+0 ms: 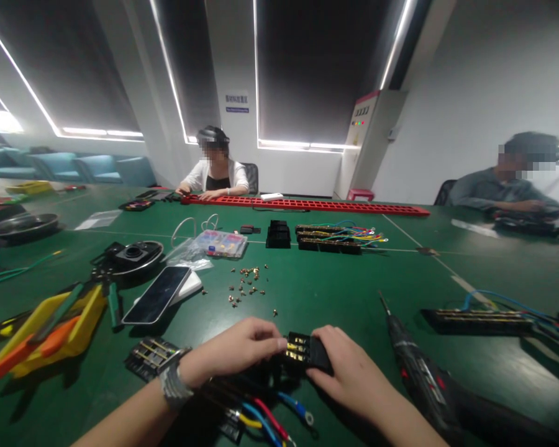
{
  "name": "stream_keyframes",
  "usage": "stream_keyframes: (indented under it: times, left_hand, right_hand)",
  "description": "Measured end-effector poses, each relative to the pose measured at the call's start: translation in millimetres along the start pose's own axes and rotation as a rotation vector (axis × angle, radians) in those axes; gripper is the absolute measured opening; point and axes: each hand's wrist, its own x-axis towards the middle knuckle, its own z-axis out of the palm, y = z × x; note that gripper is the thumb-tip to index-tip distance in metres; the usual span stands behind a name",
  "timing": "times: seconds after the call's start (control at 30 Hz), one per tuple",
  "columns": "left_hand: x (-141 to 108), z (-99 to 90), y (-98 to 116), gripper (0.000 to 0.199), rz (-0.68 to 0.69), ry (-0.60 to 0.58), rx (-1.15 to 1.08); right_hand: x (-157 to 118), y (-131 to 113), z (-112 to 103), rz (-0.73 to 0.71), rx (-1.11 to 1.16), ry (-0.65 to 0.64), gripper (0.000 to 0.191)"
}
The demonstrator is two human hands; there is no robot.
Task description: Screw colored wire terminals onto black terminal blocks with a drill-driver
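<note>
A black terminal block (302, 352) with brass contacts is held low over the table in front of me. My right hand (345, 367) is wrapped round its right end, thumb below and fingers on top. My left hand (245, 346) is closed, with thumb and fingertips at the block's left edge; anything pinched between them is hidden. Beneath my left forearm lies another terminal strip (151, 357). Wires with ring lugs (302, 413), in blue, red and yellow, stick out below my hands. Loose brass screws (246, 282) are scattered just beyond.
An electric screwdriver (419, 372) lies at my right, a wired terminal strip (475, 321) past it. A phone (157, 295) and a yellow bin (60, 329) with tools are at left. Wired strips (328, 239) and black blocks (278, 234) stand ahead. Two people sit across the table.
</note>
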Motion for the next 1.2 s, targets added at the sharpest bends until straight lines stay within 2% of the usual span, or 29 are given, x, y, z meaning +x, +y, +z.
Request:
stream_keyframes:
  times: [0.1, 0.27, 0.4, 0.5, 0.57, 0.97, 1.2]
  left_hand:
    - [10, 4.4, -2, 0.047, 0.021, 0.018, -0.057]
    - [12, 5.4, -14, 0.050, -0.046, 0.065, -0.136]
    - [4, 0.4, -19, 0.048, -0.121, 0.086, -0.093]
    - [-1, -2.9, -20, 0.036, -0.031, 0.122, 0.036]
    - [-3, -3.6, -20, 0.034, 0.000, 0.136, 0.130]
    - [-2, -3.1, -18, 0.040, -0.049, -0.025, 0.174]
    - [2, 1.4, -25, 0.043, -0.056, -0.033, 0.191]
  right_hand:
    - [1, 1, 4, -0.011, 0.002, -0.003, 0.036]
    - [2, 3, 5, -0.018, 0.013, -0.009, 0.037]
    - [1, 3, 4, -0.013, 0.017, -0.021, 0.040]
    - [2, 2, 3, -0.022, 0.016, -0.029, 0.040]
    - [2, 2, 3, -0.022, 0.015, -0.035, 0.039]
    - [3, -1, 6, -0.093, -0.049, -0.015, 0.037]
    - [3, 0, 5, -0.112, -0.076, -0.013, 0.039]
